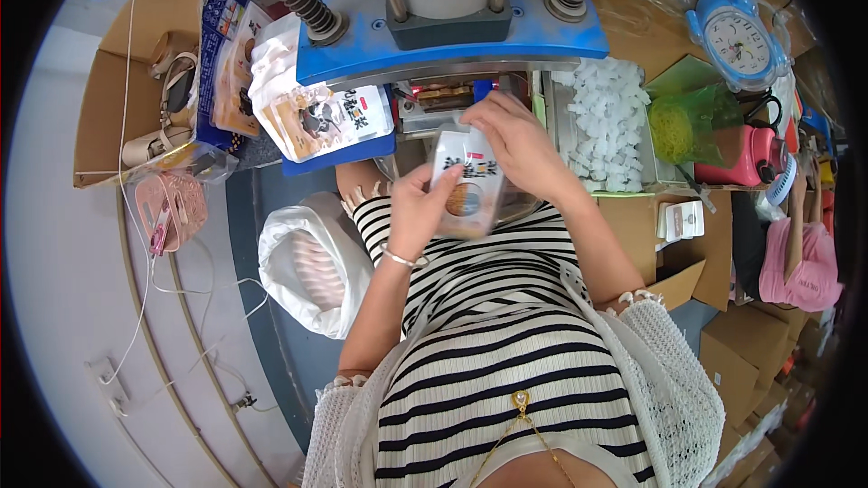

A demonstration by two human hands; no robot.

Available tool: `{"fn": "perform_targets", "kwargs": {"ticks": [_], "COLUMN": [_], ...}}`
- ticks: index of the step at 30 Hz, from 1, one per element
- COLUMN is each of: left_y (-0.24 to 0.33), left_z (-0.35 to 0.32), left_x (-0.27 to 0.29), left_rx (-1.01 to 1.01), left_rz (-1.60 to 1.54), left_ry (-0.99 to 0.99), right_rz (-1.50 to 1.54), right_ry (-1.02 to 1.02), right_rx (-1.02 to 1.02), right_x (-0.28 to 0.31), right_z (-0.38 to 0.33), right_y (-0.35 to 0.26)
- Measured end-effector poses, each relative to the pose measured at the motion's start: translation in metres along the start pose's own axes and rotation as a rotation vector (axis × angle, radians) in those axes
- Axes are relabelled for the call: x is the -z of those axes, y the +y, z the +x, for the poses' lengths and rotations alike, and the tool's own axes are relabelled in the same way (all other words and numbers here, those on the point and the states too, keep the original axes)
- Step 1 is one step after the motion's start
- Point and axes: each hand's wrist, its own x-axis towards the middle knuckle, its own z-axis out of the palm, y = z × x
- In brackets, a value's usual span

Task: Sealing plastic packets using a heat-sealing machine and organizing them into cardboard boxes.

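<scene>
In front of my lap I hold a white printed pouch point(475, 172) with a round brown picture on it, tilted and slightly blurred at its lower end. My left hand point(418, 208) is closed on its left side, thumb over the front. The fingers of my right hand point(520, 145) are bent and pinch the pouch's top edge; part of their grip is hidden. Just beyond my hands stands a blue press point(434, 54) with metal columns and springs. Left of it, a stack of similar pouches point(325, 117) lies on a blue tray point(348, 154).
A tray of small white plastic pieces point(604, 117) stands to the right, near a pink device point(746, 155) and a blue clock point(737, 41). At left are a cardboard box point(104, 126), a pink basket point(185, 203) and a white sack point(280, 248). Another person in pink point(800, 262) is far right.
</scene>
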Motion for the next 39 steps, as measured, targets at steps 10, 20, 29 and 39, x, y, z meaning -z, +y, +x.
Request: {"fn": "perform_targets", "kwargs": {"ticks": [10,20,29,39], "left_y": [-0.044,-0.029,-0.027,-0.029], "left_z": [0.015,0.018,0.072,0.025], "left_x": [0.002,-0.005,0.022,0.057], "left_rx": [0.078,-0.03,-0.131,-0.72], "left_rz": [0.051,-0.102,0.368,1.391], "left_ry": [-0.142,-0.055,0.039,0.51], "right_rz": [0.188,0.052,-1.013,-0.74], "right_ry": [0.052,0.1,-0.01,0.239], "right_rx": [-0.154,-0.235,-0.453,-0.252], "right_x": [0.009,-0.001,0.043,0.035], "right_z": [-0.005,-0.013,-0.029,-0.025], "right_y": [0.022,0.019,0.042,0.075]}}
